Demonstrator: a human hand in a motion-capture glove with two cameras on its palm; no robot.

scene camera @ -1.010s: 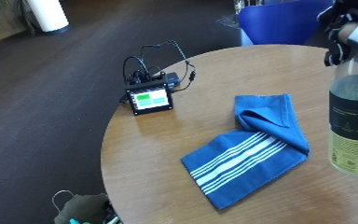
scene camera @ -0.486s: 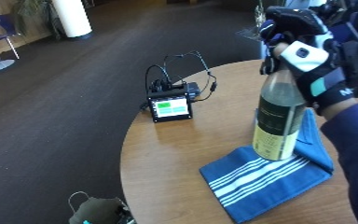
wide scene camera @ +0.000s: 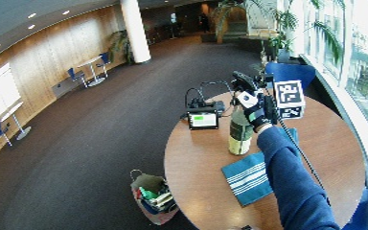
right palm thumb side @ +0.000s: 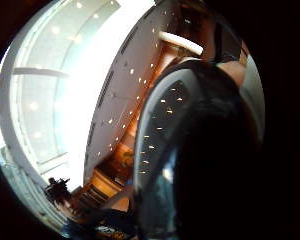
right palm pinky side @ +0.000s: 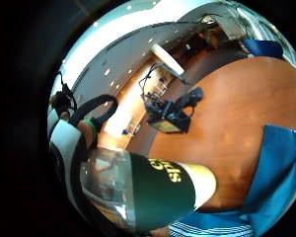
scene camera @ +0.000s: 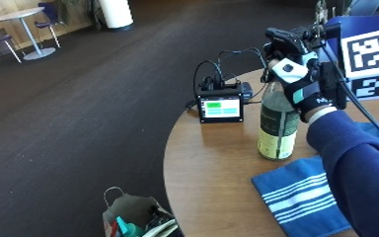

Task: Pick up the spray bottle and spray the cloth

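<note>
1. My right hand curls its fingers round the head of the bottle, upright just beside the cloth.
2. Rigid, probably liquid-heavy; I'd keep hold at the neck under my fingers.

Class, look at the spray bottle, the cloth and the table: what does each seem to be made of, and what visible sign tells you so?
Spray bottle: likely clear, glossy plastic, since you see through its upper body above the green printed label. Cloth: woven fabric, matte blue with white stripes, lying soft and flat. Table: wood or wood-look laminate, brown grain with a smooth sheen; which one cannot be told.
</note>
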